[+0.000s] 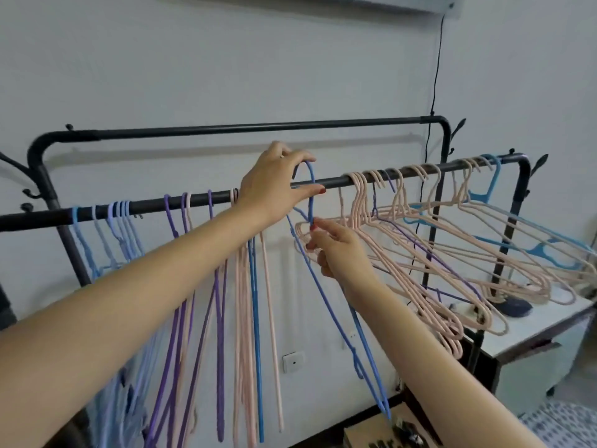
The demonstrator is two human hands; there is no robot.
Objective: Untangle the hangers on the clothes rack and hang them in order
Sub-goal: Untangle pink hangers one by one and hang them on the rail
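Both hands are working at the front rail (pixel 200 202) of the black clothes rack (pixel 442 130). Up on top of that rail, the left hand (pixel 274 185) is pinching the hook of a blue hanger (pixel 326 305) between its thumb and fingers. Just under the rail, the right hand (pixel 339 250) is curling its fingers around the neck of the same blue hanger, right beside the end of a pink bunch. The blue hanger is hanging down below the rail, slanting toward the person.

Left of the blue hanger along the rail, light blue hangers (pixel 119 227) are hanging in a tight group, then purple hangers (pixel 181 286), then pink and blue hangers (pixel 255 302), all pointing straight down. Right of the blue hanger along the rail, many pink hangers (pixel 420 263) are sitting in a messy bunch, tilting sideways, with one purple hanger (pixel 420 244) mixed in. At the far right end of the rail, a bright blue plastic hanger (pixel 491 189) is hanging.

Behind the rail, a white wall (pixel 193 76) is showing. Below the right end of the rail, a white table (pixel 529 328) is standing.
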